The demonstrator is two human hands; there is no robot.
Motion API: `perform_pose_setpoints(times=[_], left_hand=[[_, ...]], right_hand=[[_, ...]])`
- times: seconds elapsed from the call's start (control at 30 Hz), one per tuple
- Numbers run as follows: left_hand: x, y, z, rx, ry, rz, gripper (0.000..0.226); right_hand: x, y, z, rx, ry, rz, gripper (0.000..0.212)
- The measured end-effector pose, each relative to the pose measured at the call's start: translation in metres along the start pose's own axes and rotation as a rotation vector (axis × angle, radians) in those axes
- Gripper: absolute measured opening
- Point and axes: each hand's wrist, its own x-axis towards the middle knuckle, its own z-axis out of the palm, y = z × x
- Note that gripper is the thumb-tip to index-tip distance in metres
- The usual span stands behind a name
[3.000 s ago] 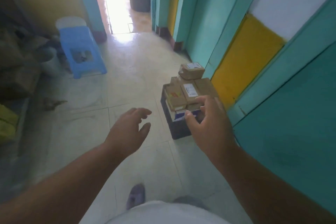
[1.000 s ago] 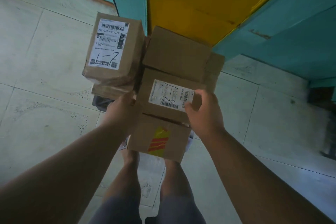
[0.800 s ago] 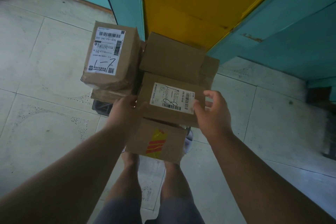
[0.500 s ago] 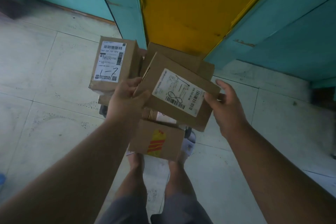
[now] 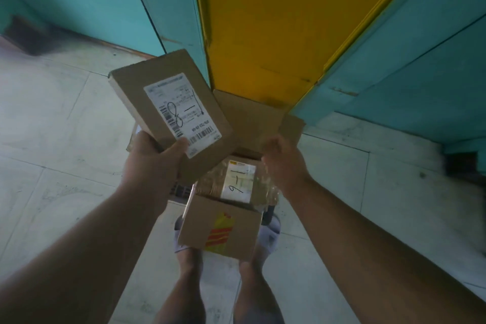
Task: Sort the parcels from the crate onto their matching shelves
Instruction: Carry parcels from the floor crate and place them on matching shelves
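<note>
- Left hand point(image 5: 151, 163) pinched 1-8 parcel point(image 5: 171, 110) by its near corner, held tilted above the crate stack point(image 5: 221, 229).
- Right hand point(image 5: 280, 163) hovered over the stack, fingers loosely curled, holding nothing.
- Risk: 1-corner grip is weak; the parcel could pivot and drop onto 1-6 parcel point(image 5: 238, 187).
</note>
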Motion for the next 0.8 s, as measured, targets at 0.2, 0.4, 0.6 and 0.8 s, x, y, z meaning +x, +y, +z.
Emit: perform_pose_setpoints(times=[0.2, 0.4, 0.6, 0.8], left_hand=[[0.007, -0.021, 0.002, 0.281, 0.042, 0.109, 0.028], [0.021, -0.035, -0.002, 0.361, 0.056, 0.135, 0.031], [0.029, -0.039, 0.001, 0.410, 0.080, 0.106, 0.029], [0.034, -0.043, 0.001, 0.422, 0.058, 0.105, 0.026]], right_hand=[[0.070, 0.007, -0.008, -0.686, 0.039, -0.158, 0.065], [0.129, -0.002, -0.005, -0.928, -0.055, -0.032, 0.111], [0.137, 0.007, -0.001, -1.153, -0.029, -0.055, 0.112], [0.121, 0.015, -0.008, -0.776, 0.158, -0.184, 0.068]])
